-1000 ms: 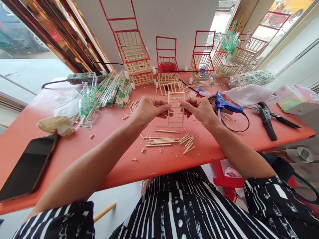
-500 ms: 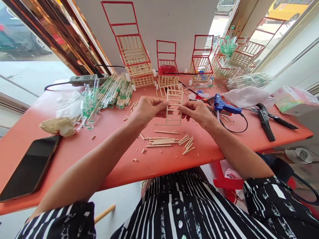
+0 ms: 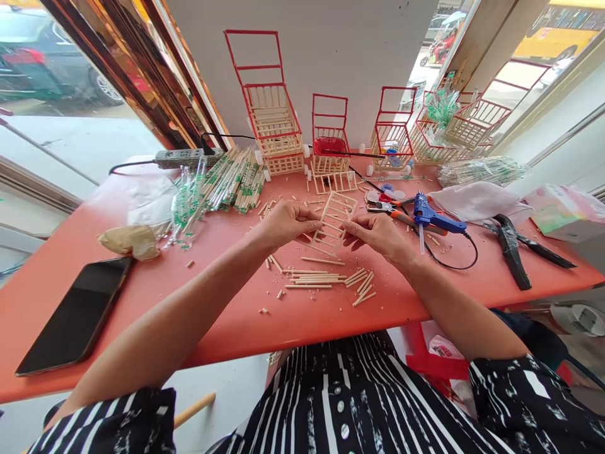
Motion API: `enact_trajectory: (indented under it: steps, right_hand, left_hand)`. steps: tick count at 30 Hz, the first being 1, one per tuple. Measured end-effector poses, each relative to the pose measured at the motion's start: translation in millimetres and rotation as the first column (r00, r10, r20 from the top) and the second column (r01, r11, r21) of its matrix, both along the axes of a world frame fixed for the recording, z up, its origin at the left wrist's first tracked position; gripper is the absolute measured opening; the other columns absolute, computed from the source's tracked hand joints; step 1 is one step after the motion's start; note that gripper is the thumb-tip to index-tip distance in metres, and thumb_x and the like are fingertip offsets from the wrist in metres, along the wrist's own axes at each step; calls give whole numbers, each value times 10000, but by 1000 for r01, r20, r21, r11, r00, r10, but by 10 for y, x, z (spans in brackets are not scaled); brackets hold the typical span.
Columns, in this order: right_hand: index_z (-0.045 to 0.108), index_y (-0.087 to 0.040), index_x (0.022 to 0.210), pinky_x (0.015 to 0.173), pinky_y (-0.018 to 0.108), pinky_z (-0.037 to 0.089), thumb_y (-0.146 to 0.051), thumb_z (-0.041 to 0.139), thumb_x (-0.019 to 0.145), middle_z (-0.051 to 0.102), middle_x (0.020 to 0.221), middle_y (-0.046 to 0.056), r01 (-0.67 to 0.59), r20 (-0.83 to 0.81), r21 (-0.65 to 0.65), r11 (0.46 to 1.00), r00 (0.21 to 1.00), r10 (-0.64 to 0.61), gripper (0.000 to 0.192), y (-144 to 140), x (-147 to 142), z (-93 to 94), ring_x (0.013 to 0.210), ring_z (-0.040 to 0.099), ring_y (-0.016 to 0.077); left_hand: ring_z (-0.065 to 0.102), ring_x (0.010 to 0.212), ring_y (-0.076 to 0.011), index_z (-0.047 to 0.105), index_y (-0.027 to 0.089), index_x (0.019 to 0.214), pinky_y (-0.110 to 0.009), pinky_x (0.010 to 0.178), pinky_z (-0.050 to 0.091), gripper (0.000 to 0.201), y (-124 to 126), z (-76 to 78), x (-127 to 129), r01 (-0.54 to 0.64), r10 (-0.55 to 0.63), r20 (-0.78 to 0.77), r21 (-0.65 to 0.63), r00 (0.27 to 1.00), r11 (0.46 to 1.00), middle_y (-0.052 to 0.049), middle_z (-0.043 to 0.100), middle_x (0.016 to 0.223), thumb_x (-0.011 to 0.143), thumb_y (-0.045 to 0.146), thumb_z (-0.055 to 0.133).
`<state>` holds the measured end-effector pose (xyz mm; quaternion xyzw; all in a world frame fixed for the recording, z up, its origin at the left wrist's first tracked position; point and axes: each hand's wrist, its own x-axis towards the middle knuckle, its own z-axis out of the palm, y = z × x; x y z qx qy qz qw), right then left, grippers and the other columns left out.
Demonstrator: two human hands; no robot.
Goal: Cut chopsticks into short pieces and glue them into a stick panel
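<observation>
A black phone (image 3: 78,315) lies at the near left of the orange worktop (image 3: 227,328). Wrapped chopsticks (image 3: 227,180) and a power strip (image 3: 186,157) sit far left. Red-framed stick carts (image 3: 274,123) line the far edge. A blue glue gun (image 3: 428,214) and black pliers (image 3: 513,249) lie right.

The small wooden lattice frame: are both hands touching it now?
Touching. The head view shows the left hand pinching one edge of the lattice frame and the right hand pinching the opposite edge.
</observation>
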<state>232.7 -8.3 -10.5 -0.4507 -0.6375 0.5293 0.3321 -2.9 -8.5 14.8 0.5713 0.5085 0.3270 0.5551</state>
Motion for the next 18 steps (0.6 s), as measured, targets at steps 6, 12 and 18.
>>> enact_trajectory:
  steps: [6, 12, 18]
  right_hand:
    - [776, -141, 811, 461, 230, 472, -623, 733, 894, 781, 778, 106, -21, 209, 50, 999, 978, 10, 491, -30, 53, 59, 599, 701, 153]
    - [746, -162, 791, 570, 239, 503, -410, 624, 986, 769, 758, 57, -88, 278, 117, 989, 959, 52, 339, -128, 1, 71, 583, 682, 126]
    - [749, -176, 806, 599, 243, 502, -392, 601, 1000, 768, 748, 39, -109, 322, 134, 985, 945, 61, 326, -171, -8, 63, 601, 686, 134]
  left_hand:
    - [652, 601, -123, 808, 152, 815, -224, 579, 506, 105, 334, 105, -265, 129, -111, -269, 53, 957, 990, -47, 770, 691, 762, 241, 802]
    - [588, 577, -113, 822, 156, 799, -217, 572, 445, 165, 665, 46, -319, 454, -382, -450, 59, 807, 889, -6, 710, 643, 768, 304, 757]
    - [640, 639, -145, 850, 188, 819, -217, 602, 435, 258, 896, -92, -364, 618, -531, -489, 20, 692, 786, -20, 772, 711, 747, 419, 763]
